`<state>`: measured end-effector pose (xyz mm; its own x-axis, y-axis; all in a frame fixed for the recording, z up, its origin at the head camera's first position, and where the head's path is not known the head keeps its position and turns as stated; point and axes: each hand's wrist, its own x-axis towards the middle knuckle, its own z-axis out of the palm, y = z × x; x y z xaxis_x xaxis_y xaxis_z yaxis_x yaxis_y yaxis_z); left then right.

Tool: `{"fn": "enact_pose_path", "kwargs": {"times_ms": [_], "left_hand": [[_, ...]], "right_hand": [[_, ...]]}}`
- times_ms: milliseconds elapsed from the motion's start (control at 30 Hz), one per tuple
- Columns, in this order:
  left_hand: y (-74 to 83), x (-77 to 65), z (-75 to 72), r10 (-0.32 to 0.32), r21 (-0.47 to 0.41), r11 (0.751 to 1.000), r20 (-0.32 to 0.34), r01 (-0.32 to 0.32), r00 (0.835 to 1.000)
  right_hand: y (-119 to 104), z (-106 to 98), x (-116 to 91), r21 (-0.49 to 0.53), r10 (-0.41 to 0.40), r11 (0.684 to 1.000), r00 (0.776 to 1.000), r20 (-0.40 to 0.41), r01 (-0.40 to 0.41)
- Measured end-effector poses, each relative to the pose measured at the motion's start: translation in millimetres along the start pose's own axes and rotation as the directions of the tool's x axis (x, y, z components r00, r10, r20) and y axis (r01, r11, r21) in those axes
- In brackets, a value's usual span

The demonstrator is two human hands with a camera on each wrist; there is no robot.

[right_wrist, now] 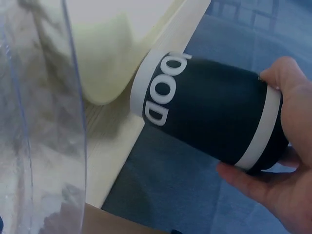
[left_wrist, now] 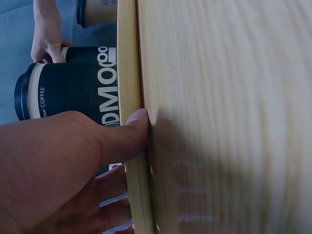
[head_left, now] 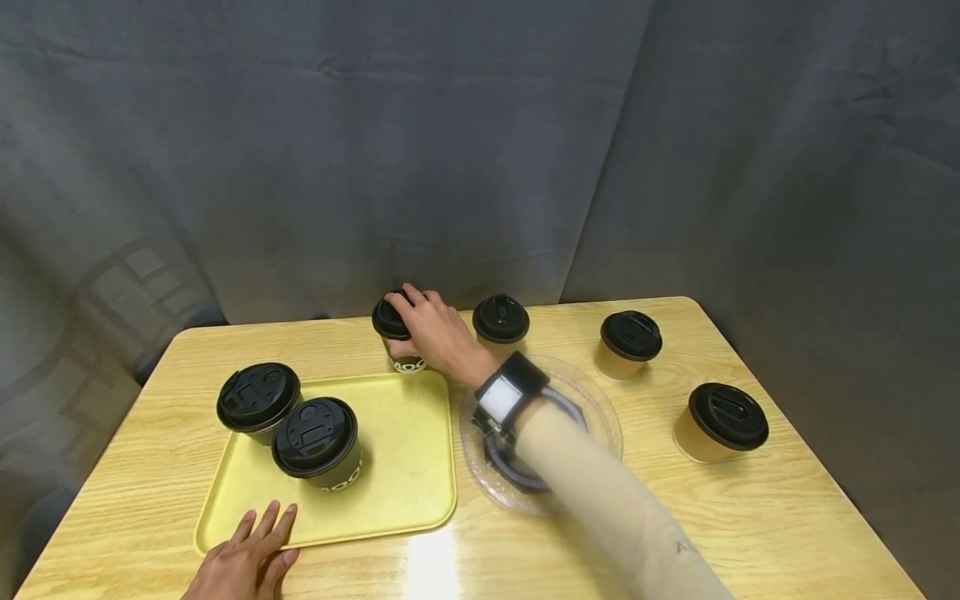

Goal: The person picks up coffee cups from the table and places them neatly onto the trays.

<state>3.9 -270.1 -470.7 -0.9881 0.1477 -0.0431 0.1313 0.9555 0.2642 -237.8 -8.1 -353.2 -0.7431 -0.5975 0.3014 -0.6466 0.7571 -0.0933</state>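
Note:
My right hand (head_left: 442, 333) grips a dark lidded coffee cup (right_wrist: 209, 107) round its top, just behind the far edge of the yellow tray (head_left: 397, 450). Whether its base touches the table cannot be told. White lettering runs near the base of that cup. At the tray's front left edge rests my left hand (head_left: 240, 562), fingers straight over the rim and thumb (left_wrist: 129, 136) against the outer side. Two more dark cups with black lids stand at the tray's left: a nearer one (head_left: 315, 442) and one behind it (head_left: 258, 400).
Right of the tray lies a round clear plastic piece (head_left: 611, 433) with a grey ring, partly under my right forearm. Brown cups with black lids stand at the back (head_left: 501, 321), back right (head_left: 630, 342) and right (head_left: 720, 425). A grey curtain (head_left: 420, 150) hangs behind the table.

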Motion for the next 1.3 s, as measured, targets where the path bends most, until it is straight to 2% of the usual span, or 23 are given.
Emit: {"fn": "enact_pose_path", "kwargs": {"times_ms": [367,567,1033,1300], "left_hand": [[-1.4,-0.7,1.6,0.009,-0.004,1.000,-0.022,-0.009,1.000],[-1.3,-0.1,0.0,0.003,-0.001,1.000,0.000,-0.003,1.000],[6.5,4.0,-9.3,-0.018,0.007,1.000,0.076,0.018,0.997],[6.5,3.1,-10.1,-0.024,-0.009,1.000,0.076,0.025,0.997]], "right_hand": [[-18,-18,-11,-0.052,-0.023,0.998,1.000,0.018,0.023],[-28,-21,-19,-0.047,-0.050,0.998,0.997,0.050,0.052],[-39,-11,-36,-0.027,-0.111,0.993,0.993,0.047,0.112],[-46,-5,-41,-0.032,-0.141,0.989,0.987,0.081,0.144]]}}
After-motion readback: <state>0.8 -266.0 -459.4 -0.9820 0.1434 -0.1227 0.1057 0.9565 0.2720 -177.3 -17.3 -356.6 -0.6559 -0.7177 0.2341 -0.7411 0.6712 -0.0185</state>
